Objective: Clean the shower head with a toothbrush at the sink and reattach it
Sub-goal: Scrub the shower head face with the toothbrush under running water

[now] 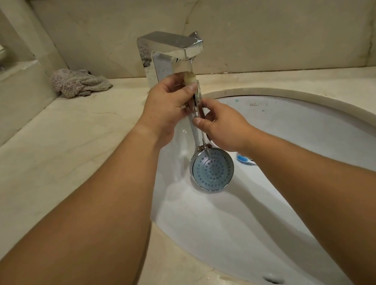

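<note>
My forearms fill the lower frame. Left hand [166, 108] and right hand [222, 130] both clamp the shower head [212, 171] handle, mid-frame under the faucet [171, 48]. I'd keep the inlet centred under the spout — toothbrush [245, 159] waits in the sink [311, 142].

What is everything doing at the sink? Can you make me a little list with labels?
left hand: grips the handle near its top end
right hand: holds the handle lower down
shower head: hangs face toward the camera, handle end up under the spout
faucet: chrome, above the handle end
toothbrush: blue, lying in the basin, nobody holding it
sink: white, wet
cloth: crumpled on the counter
</note>
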### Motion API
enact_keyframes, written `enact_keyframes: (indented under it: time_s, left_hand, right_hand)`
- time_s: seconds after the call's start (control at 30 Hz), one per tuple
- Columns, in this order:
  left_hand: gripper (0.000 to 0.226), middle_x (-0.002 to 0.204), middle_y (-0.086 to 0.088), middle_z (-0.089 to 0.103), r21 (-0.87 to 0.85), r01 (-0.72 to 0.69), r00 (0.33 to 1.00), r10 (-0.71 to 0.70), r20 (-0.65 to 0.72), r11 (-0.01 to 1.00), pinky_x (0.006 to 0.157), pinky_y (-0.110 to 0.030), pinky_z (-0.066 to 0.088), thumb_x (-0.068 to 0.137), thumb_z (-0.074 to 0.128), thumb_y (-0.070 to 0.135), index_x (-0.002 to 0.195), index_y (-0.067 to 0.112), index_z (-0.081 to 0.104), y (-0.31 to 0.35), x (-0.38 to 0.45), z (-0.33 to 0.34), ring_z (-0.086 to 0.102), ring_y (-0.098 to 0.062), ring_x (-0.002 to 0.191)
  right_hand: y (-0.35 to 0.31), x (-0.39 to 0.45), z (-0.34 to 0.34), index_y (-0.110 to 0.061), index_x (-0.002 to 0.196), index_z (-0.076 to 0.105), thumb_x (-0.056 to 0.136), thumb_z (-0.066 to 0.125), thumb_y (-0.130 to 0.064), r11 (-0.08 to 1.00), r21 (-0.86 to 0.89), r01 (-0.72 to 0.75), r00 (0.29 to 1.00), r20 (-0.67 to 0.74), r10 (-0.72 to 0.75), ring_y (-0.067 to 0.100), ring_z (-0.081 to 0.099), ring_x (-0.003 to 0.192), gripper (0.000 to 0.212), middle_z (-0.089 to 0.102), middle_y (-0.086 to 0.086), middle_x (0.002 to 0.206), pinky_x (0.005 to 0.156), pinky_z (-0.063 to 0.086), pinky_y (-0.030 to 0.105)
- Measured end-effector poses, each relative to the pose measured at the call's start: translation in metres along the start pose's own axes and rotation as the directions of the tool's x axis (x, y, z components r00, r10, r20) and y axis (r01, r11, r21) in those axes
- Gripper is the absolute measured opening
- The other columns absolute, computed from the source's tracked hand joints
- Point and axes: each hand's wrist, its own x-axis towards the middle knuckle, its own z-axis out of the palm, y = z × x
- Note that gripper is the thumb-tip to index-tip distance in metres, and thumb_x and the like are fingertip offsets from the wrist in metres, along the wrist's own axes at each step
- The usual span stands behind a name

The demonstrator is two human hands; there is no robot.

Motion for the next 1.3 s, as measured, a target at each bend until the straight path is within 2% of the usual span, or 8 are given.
enact_keyframes:
  time_s: [0.37,0.6,0.73,0.93,1.1,1.3]
  left_hand:
    - [0.015,0.092,-0.002,0.068,-0.02,-0.012,1.0,0.013,0.004,1.0,0.07,-0.024,0.058,0.1,0.062,0.003,0.107,0.014,0.068,0.0007,-0.001,0.0018,0.066,-0.018,0.08]
    - [0.022,0.102,-0.008,0.066,-0.028,-0.025,1.0,0.025,-0.008,0.999,0.075,-0.027,0.058,0.1,0.062,0.003,0.12,0.008,0.066,-0.001,0.0004,0.0022,0.062,-0.027,0.094]
    - [0.026,0.101,-0.009,0.068,-0.028,-0.027,1.0,0.027,-0.014,0.999,0.077,-0.031,0.06,0.099,0.063,0.003,0.125,0.004,0.066,-0.0028,0.0025,0.0008,0.064,-0.028,0.091]
    - [0.018,0.094,-0.002,0.071,-0.042,-0.039,0.999,0.037,-0.032,0.998,0.072,-0.028,0.059,0.1,0.062,0.003,0.114,0.011,0.069,-0.0045,0.0059,0.0006,0.066,-0.02,0.085]
    - [0.017,0.092,0.0,0.071,-0.023,-0.061,0.998,0.06,-0.034,0.998,0.07,-0.026,0.058,0.102,0.058,0.004,0.113,0.012,0.069,-0.0049,0.0069,0.0017,0.065,-0.015,0.081]
    - [0.02,0.095,0.002,0.071,0.001,-0.076,0.997,0.076,-0.033,0.997,0.076,-0.029,0.056,0.103,0.056,0.003,0.116,0.012,0.068,-0.0053,0.0076,0.0021,0.063,-0.017,0.086]
  right_hand:
    - [0.0001,-0.0001,-0.0013,-0.031,0.118,0.052,0.095,0.057,-0.033,1.0,0.003,0.006,1.0,-0.009,-0.006,0.017,0.058,0.066,0.024,0.064,0.004,0.082,0.063,0.043,0.027]
    - [-0.0015,-0.0007,-0.0024,-0.03,0.12,0.052,0.096,0.056,-0.033,1.0,0.0,0.008,1.0,-0.01,-0.008,0.016,0.057,0.066,0.025,0.061,0.001,0.078,0.061,0.043,0.028]
    - [-0.002,-0.0006,-0.002,-0.03,0.123,0.051,0.096,0.055,-0.034,1.0,-0.013,0.005,1.0,-0.011,-0.005,0.016,0.06,0.07,0.027,0.063,0.0,0.081,0.063,0.045,0.028]
    - [-0.0018,0.0012,-0.0006,-0.034,0.123,0.051,0.096,0.056,-0.037,1.0,-0.031,-0.004,1.0,-0.027,0.003,0.015,0.06,0.07,0.028,0.063,-0.001,0.081,0.061,0.044,0.027]
    - [-0.0009,0.0047,0.0034,-0.037,0.125,0.053,0.09,0.065,-0.038,0.997,0.063,-0.033,0.998,-0.053,0.037,0.017,0.066,0.073,0.037,0.067,0.0,0.085,0.076,0.057,0.039]
    - [-0.0004,0.0058,0.0031,-0.038,0.124,0.054,0.088,0.069,-0.038,0.995,0.087,-0.046,0.997,-0.053,0.051,0.016,0.067,0.078,0.039,0.066,-0.003,0.085,0.081,0.057,0.043]
